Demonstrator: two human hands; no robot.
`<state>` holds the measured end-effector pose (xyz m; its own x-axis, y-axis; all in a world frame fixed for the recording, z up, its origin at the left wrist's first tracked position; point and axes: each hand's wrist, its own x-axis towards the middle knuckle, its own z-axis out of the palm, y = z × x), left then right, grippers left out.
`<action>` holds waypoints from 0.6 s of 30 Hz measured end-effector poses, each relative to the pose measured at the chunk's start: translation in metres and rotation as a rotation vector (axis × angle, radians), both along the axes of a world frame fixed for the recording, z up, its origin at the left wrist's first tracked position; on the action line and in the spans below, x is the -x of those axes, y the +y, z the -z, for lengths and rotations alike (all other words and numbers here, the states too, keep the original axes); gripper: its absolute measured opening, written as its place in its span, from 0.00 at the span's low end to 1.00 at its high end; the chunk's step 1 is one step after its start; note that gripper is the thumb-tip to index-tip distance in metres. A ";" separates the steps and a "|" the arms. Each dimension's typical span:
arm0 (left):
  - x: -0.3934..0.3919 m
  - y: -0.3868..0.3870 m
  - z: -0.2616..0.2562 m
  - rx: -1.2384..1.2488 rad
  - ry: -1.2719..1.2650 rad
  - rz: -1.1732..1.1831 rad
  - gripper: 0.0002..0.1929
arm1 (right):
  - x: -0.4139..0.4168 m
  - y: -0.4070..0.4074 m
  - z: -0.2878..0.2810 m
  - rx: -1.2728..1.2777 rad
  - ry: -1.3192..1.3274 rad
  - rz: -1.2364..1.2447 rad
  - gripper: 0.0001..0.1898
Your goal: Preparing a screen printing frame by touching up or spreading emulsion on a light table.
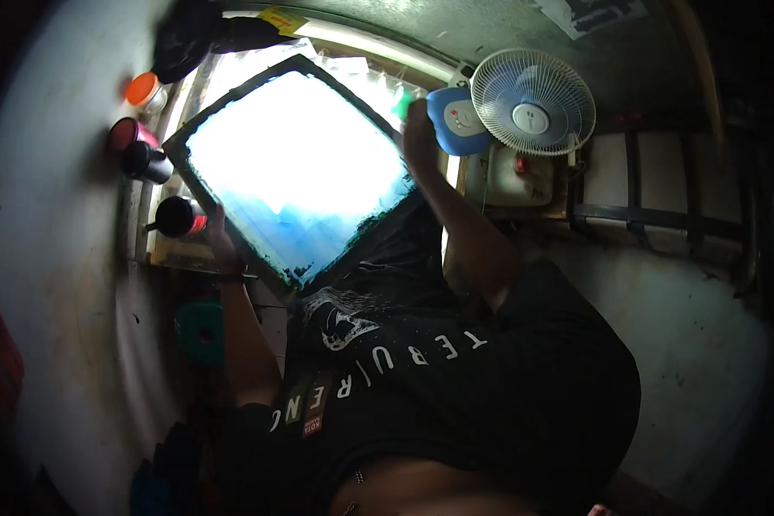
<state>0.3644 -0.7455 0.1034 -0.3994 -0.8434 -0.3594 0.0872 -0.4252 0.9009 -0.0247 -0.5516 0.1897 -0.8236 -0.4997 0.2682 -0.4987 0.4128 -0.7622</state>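
Note:
A silk-screen printing frame [232, 97] with dark, stained edges is tilted cornerwise before my chest. Bright light glares through its pale blue mesh [335, 219]; dark green residue lines the lower edges. My left hand [222, 242] grips the frame's lower left side, thumb up along the edge. At the right corner, my right hand [419, 138] is closed against the frame's side, its fingers dim and partly hidden. A small bright green thing [401, 103] shows just beside that hand; I cannot tell whether it is held. Behind the frame lies a lit glass-topped table [180, 255].
Along the table's left edge stand an orange-lidded jar [143, 89], a pink container [129, 134] and dark containers [147, 162]. A blue-based electric fan [532, 103] stands right of my right hand. Black cloth [187, 39] hangs at upper left. A green plastic stool [200, 332] is below.

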 end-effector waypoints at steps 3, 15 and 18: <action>-0.021 0.001 0.039 -0.057 -0.006 -0.064 0.28 | 0.058 0.095 0.052 -0.169 0.029 0.275 0.11; 0.006 -0.017 0.054 0.199 -0.194 0.023 0.32 | 0.286 0.125 0.243 -0.279 0.316 -0.026 0.06; 0.004 -0.025 0.065 0.489 -0.337 0.122 0.32 | 0.301 0.117 0.259 -0.442 0.445 0.023 0.10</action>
